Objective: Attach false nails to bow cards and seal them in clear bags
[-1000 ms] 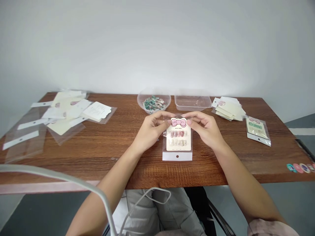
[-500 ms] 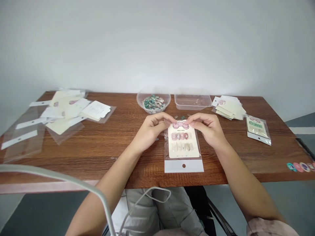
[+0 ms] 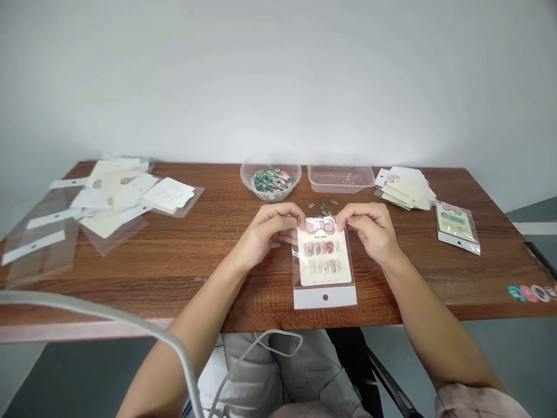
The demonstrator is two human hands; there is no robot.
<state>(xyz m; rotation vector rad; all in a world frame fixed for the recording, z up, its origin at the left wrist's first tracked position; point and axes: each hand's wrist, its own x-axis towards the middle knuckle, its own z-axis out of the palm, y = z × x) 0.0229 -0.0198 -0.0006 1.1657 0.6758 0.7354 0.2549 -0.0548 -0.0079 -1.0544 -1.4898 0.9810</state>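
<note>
Press-on nail card [image 3: 322, 261] in its clear bag [image 3: 325, 297]: left hand [image 3: 270, 232] and right hand [image 3: 368, 232] are pinching the top edge evenly, holding it square on the desk [image 3: 256, 296].

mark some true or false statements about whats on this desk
1. The left hand and right hand both hold the top of a clear bag with a nail card inside. True.
2. The card shows a blue star at its top. False: it shows a pink bow.
3. The round clear bowl of press-on nails stands right of the rectangular clear tub. False: it stands left of the tub.
4. Small loose pieces lie on the wooden table just beyond the hands. True.
5. A second clear bag holding green nails lies near the table's right end. True.
</note>
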